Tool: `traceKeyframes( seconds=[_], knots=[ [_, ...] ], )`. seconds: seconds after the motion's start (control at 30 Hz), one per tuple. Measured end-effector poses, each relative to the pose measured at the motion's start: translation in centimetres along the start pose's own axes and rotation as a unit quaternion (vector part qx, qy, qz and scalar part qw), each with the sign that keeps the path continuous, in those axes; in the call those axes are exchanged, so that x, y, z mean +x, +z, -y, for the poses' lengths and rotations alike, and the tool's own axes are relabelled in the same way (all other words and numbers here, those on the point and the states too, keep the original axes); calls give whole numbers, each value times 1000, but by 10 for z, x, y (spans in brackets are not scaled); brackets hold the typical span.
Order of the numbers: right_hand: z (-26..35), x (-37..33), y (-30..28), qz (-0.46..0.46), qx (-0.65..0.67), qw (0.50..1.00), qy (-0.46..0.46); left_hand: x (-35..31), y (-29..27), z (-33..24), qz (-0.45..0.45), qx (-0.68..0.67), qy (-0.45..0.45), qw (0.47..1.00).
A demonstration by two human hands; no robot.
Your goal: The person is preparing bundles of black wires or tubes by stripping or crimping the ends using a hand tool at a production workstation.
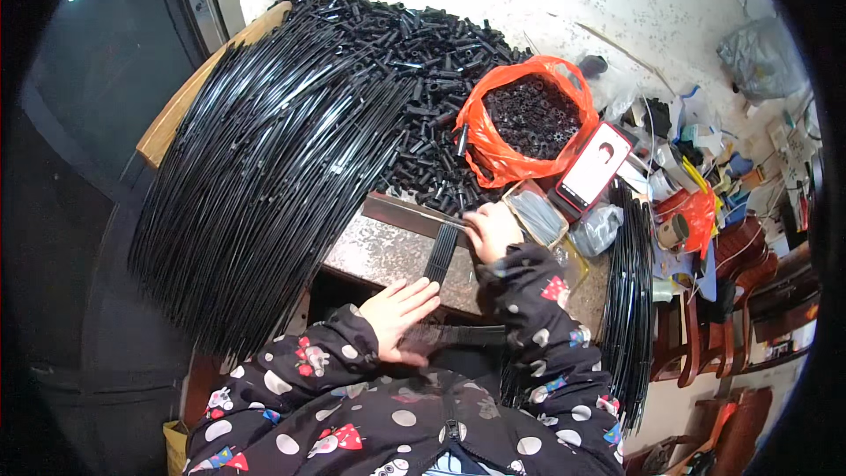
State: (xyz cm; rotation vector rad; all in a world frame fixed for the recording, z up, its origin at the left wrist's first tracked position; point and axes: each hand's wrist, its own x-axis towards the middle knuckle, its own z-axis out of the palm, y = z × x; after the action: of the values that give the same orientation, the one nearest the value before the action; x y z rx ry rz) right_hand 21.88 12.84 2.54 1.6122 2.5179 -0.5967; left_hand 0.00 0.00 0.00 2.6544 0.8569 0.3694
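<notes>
My left hand (401, 316) lies with its fingers stretched out, their tips at the near end of a flat row of thin black rods (441, 254). The row sits on a speckled tabletop (363, 245), its far end against a brown wooden strip (401, 211). At the far right end of that row is my right hand (493, 231), fingers bent together. What it holds, if anything, is hidden under the fingers. Beyond the strip rises a heap of short black tubes (432, 123).
A large sheaf of long black rods (273, 167) fills the left side. To the right stand an orange-red plastic bag (471, 115) of small black toothed parts, a lit phone (595, 167), a clear box (538, 213) and more long rods (627, 300). Wooden chairs (692, 344) stand farther right.
</notes>
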Motion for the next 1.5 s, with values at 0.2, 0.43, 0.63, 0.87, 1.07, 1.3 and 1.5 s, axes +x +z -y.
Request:
traceKeyframes(
  seconds=[0.2, 0.43, 0.63, 0.87, 1.07, 1.3, 1.5],
  knots=[
    [95, -124, -16, 114, 605, 717, -327, -7, -3, -5, -7, -82, 11, 997],
    [147, -191, 4, -176, 568, 775, -215, -3, 5, -14, -11, 73, 75, 994],
    [135, -254, -54, -350, 548, 560, -513, 7, -47, -55, -57, 137, 23, 989],
    [116, -270, -65, -253, 673, 477, -505, 15, -58, -57, -58, -260, 94, 959],
    [129, -162, 41, 34, 435, 899, -19, 50, -79, -71, -455, -591, -49, 664],
    [65, -107, -6, -442, 865, 211, -107, 69, -23, -88, -401, -839, 40, 364],
    [101, -151, -66, -504, 713, 452, -182, 24, -26, -100, 31, -781, -4, 624]
  ],
)
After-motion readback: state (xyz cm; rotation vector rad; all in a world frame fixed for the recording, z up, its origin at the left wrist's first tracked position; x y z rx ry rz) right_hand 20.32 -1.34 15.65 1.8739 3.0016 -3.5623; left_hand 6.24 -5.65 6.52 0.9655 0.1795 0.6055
